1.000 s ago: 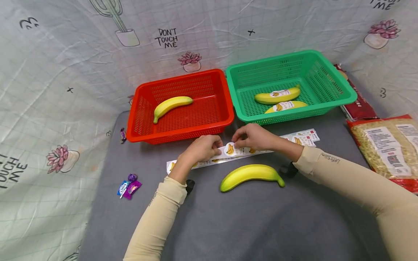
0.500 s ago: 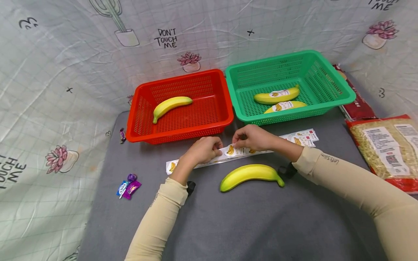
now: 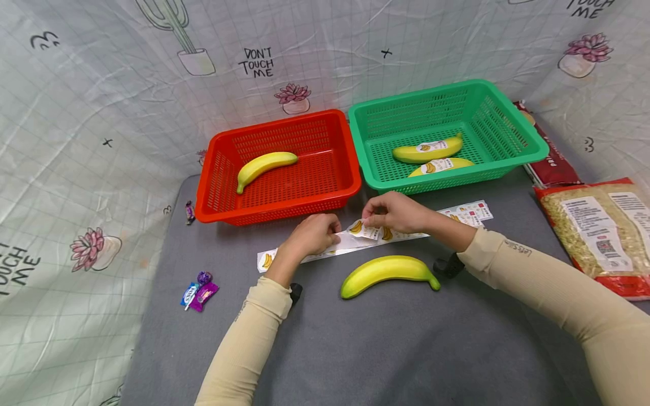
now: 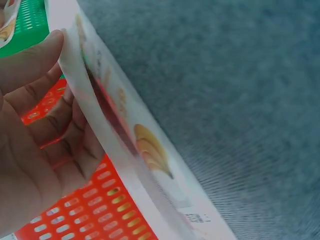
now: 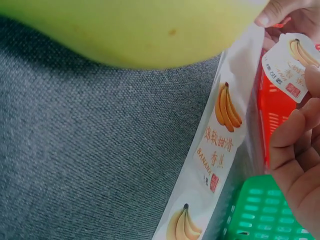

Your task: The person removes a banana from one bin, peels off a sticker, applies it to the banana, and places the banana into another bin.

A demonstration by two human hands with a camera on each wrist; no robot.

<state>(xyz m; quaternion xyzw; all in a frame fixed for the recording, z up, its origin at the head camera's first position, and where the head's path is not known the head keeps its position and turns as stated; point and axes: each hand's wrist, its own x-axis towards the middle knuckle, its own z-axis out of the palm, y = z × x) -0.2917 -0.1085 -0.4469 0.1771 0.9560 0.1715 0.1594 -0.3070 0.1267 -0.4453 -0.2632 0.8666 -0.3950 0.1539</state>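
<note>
Table: plain grey. Left basket: red. Right basket: green. Near banana: yellow, tinged green toward its ends. Lifted label: white, yellow banana print, red square stamp. Label strip: white, repeated yellow-orange bananas, orange lettering. Sleeves: cream, dark lettering. Far backdrop: whitish, fine grid, pink succulents, black lettering. Left sweets: purple, blue. Right bag: tan contents, white panels, red ends.

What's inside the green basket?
In the green basket I see a rear banana and a front banana, each bearing a white sticker. The front rim hides part of the front banana; whatever lies beneath either banana is covered.
</note>
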